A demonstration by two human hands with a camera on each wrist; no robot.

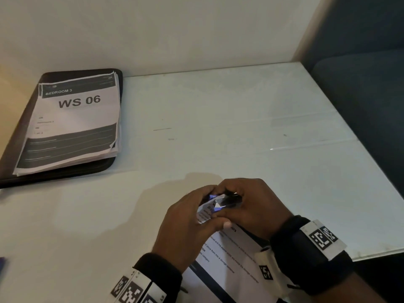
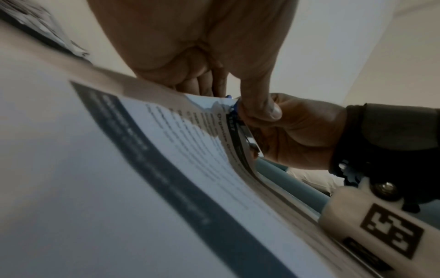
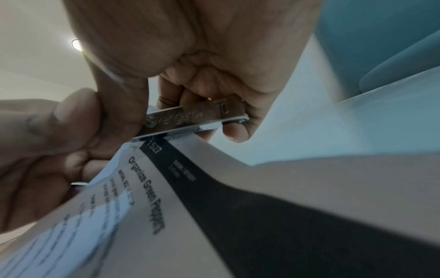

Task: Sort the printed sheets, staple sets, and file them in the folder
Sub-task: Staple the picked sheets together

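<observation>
The stapler (image 3: 194,120) sat clamped over the top corner of my sheets (image 1: 227,254), my right hand (image 1: 251,206) wrapped round it, my left hand (image 1: 188,224) pinching that corner, and the folder (image 1: 19,149) with its stack (image 1: 74,123) lay well off to the left on the table (image 1: 240,127).

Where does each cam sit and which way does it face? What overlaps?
Head: above, facing forward and down at the table; both hands grip a stapler on a sheet set, folder far left.
Left wrist: under the left hand, looking along the sheet set; right hand opposite.
Right wrist: under the right hand, facing the stapler's metal base.
Shared: all three show the stapler on the set's corner.
</observation>
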